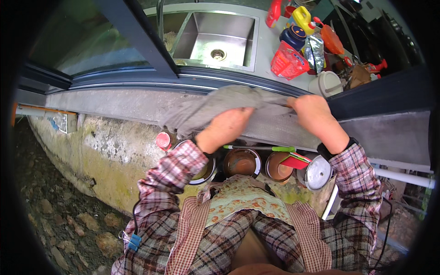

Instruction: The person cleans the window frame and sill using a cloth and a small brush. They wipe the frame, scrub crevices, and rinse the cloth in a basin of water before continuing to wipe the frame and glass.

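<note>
A grey cloth [220,103] is stretched between my two hands above the concrete window sill [137,103]. My left hand [225,127] grips its middle part, fingers curled under and partly hidden. At the cloth's right end, my right hand [311,110] pinches a twisted corner of it. The loose left part of the cloth hangs out to the left and looks blurred. Just beyond the cloth runs the dark metal track of the sliding window [206,77].
Past the window is a stainless steel sink [223,37]. Bottles, a red bag [288,62] and a white lidded bucket [325,84] crowd the counter to its right. Below the sill stand several pots [242,163], a metal lid [318,173] and a green-handled tool [283,149]. Stony ground [75,227] drops away left.
</note>
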`<action>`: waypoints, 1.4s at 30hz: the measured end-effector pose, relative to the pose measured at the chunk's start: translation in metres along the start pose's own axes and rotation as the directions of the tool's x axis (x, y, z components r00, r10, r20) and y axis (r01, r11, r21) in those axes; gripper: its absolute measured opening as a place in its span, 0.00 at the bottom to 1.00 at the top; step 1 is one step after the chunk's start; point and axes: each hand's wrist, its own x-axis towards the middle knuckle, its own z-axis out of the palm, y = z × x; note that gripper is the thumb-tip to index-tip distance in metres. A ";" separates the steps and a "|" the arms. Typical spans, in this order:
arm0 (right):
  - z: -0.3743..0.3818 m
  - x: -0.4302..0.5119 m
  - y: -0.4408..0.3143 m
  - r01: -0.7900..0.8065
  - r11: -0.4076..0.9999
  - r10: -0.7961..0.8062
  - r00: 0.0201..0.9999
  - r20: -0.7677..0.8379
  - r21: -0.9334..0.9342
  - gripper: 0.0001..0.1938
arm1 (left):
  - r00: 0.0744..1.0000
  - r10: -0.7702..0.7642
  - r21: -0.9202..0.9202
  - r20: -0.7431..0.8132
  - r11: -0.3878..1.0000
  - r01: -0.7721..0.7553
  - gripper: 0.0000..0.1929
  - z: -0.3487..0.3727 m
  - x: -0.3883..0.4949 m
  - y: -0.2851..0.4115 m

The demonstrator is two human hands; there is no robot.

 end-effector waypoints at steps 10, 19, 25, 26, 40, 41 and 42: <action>0.031 -0.042 0.037 -0.241 0.883 0.392 0.851 0.350 -0.402 0.09 | 0.937 0.260 -0.198 0.235 0.956 -0.216 0.21 0.061 0.066 0.084; -0.011 -0.029 -0.013 -0.077 0.992 0.102 0.959 -0.266 0.102 0.13 | 0.780 0.259 0.100 -0.569 0.964 -0.247 0.16 -0.013 -0.001 0.028; 0.007 0.024 -0.067 0.099 0.940 0.062 0.892 -0.447 0.328 0.13 | 0.891 -0.173 0.135 -0.420 0.959 0.250 0.07 -0.057 -0.059 -0.036; 0.007 0.032 -0.072 0.121 0.927 0.064 0.881 -0.468 0.355 0.14 | 0.855 -0.201 0.013 -0.477 0.972 0.235 0.08 -0.059 -0.060 -0.044; -0.003 0.085 -0.112 0.334 0.938 -0.232 0.810 -0.538 0.098 0.17 | 0.715 -0.367 -0.202 -0.595 0.929 0.309 0.09 -0.035 -0.058 -0.070; -0.003 0.089 -0.113 0.347 0.935 -0.259 0.813 -0.521 0.077 0.17 | 0.710 -0.368 -0.209 -0.600 0.929 0.306 0.10 -0.035 -0.058 -0.071; -0.005 0.093 -0.113 0.365 0.927 -0.271 0.814 -0.514 0.090 0.17 | 0.705 -0.370 -0.217 -0.605 0.929 0.301 0.10 -0.035 -0.059 -0.071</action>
